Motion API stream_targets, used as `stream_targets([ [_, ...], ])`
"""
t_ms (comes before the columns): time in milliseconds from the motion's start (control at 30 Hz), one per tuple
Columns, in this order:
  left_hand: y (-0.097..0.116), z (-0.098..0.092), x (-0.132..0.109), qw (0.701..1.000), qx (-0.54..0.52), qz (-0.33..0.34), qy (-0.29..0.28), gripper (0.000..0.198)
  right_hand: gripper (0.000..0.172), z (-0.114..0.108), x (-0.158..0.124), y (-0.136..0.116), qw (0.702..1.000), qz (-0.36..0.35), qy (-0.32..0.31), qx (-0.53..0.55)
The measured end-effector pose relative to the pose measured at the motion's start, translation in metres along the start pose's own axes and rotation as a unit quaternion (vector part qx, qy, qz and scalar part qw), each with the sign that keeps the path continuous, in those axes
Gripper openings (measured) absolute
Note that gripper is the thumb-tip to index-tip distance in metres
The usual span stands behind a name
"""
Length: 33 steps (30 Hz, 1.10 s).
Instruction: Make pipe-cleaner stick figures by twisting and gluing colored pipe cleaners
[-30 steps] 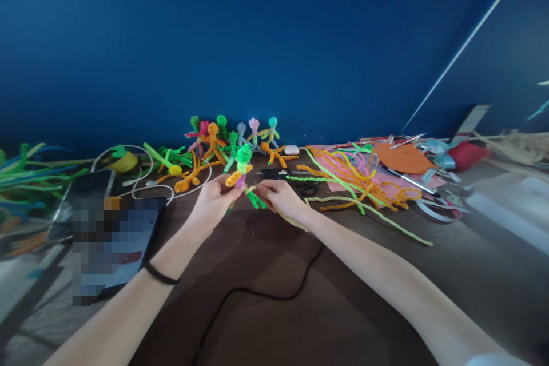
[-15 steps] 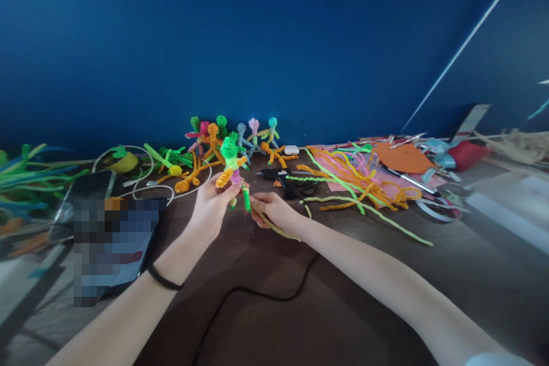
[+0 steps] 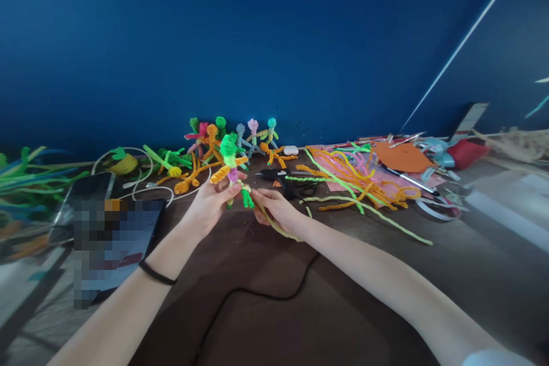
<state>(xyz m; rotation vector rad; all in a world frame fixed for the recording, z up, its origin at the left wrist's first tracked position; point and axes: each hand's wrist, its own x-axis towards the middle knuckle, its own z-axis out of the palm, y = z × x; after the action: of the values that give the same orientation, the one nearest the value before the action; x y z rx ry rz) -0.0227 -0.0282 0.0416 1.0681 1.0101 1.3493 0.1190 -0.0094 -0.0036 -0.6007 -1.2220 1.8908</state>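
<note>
1. Left hand: fingers closed on a small fuzzy figure, gripping its lower body. Green head, orange arms, purple middle, green-tipped legs. Held upright, slightly tilted, above the table, in front of the standing row.
2. Right hand: thumb and fingers pinched together on a pale yellow-green stem, just beside the figure's legs. The stem trailed back under the palm towards the wrist. Whether it joined the leg could not be told.
3. Black band around the left wrist.
4. Beyond the hands: a black glue gun with a pale sticker on its body, print too small to read. A white case lay behind it, near the wall.
5. Behind the held figure: a row of similar figures in green, pink, orange, grey and blue, against the blue wall.
6. Left: a dark tablet, screen content masked by blocks, and a phone touching or overlapping its far edge; which, unclear.
7. Right: loose orange and green stems over pink sheets. On them, an orange sheet with a tiny dark mark, illegible.
8. Far right: an upright pale strip, possible markings too blurred to read.
</note>
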Motion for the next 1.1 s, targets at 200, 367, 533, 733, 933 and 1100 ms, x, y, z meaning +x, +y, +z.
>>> stream_targets([
  [200, -0.001, -0.006, 0.001, 0.999, 0.044, -0.001, -0.027, 0.018, 0.03, -0.001, -0.001, -0.003, 1.0, 0.006, -0.026, 0.009],
  [367, 0.003, -0.003, -0.002, 0.998, 0.023, -0.046, -0.023, 0.024, 0.033, -0.003, 0.0, -0.003, 1.0, -0.025, -0.001, -0.01],
  [533, 0.004, 0.005, -0.006, 0.998, 0.003, -0.056, -0.031, 0.028, 0.035, 0.002, -0.001, 0.001, 1.0, -0.025, -0.002, -0.011],
  [733, -0.002, 0.009, -0.007, 0.998, 0.039, 0.038, -0.021, 0.02, 0.03, 0.015, -0.007, 0.003, 1.0, -0.01, -0.009, 0.006],
  [933, 0.001, 0.007, -0.007, 0.976, 0.183, 0.11, 0.039, 0.012, 0.029, 0.014, -0.01, 0.003, 0.995, 0.039, -0.086, 0.033],
  [1100, 0.003, 0.005, -0.005, 0.939, 0.312, 0.124, 0.07, 0.009, 0.031, 0.016, -0.012, 0.003, 0.995, 0.056, -0.078, 0.002],
])
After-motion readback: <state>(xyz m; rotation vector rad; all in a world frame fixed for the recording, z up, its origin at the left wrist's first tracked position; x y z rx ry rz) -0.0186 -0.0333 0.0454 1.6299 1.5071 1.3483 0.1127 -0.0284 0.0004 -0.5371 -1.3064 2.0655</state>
